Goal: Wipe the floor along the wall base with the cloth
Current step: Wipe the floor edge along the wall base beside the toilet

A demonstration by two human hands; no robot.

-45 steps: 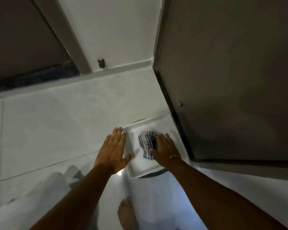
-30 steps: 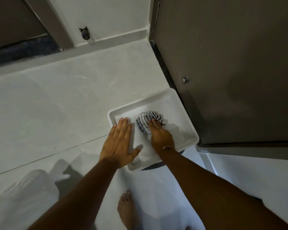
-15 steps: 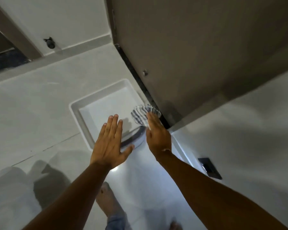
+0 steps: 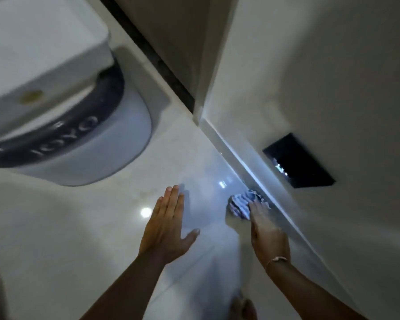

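Note:
A striped blue-and-white cloth lies bunched on the glossy white floor, right against the white skirting at the base of the wall. My right hand presses down on the cloth, fingers on top of it, and is blurred by motion. My left hand is spread flat with its fingers apart, low over the floor to the left of the cloth, holding nothing.
A white bin with a dark band and a white tray on top stands at the upper left. A brown door sits beyond the wall corner. A black wall plate is just above the skirting. My bare foot is below.
My right hand carried the cloth off the tray and down to the floor by the skirting. The view swung right and dropped lower; my left hand left the tray and now hovers over the floor.

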